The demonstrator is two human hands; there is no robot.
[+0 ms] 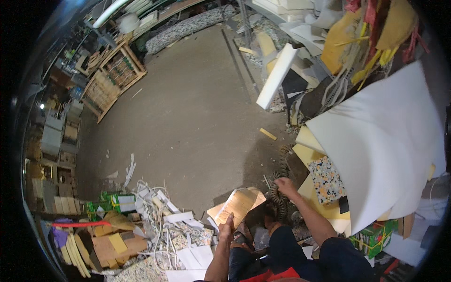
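My left hand grips the near edge of some flat tan pieces, with the thumb on top. They look like thin board or cardboard, and a paler strip runs across the upper one. To their right, my right hand is closed at a brown ribbed strip, which curls like a coil beside my leg. The fingertips are partly hidden against the strip. My feet show in part below the boards, between the two hands.
Scrap foam and white strips heap up at the lower left. On the right lean a large white foam sheet and a speckled foam block. A wooden frame stands far left across the grey floor. A yellow piece lies ahead.
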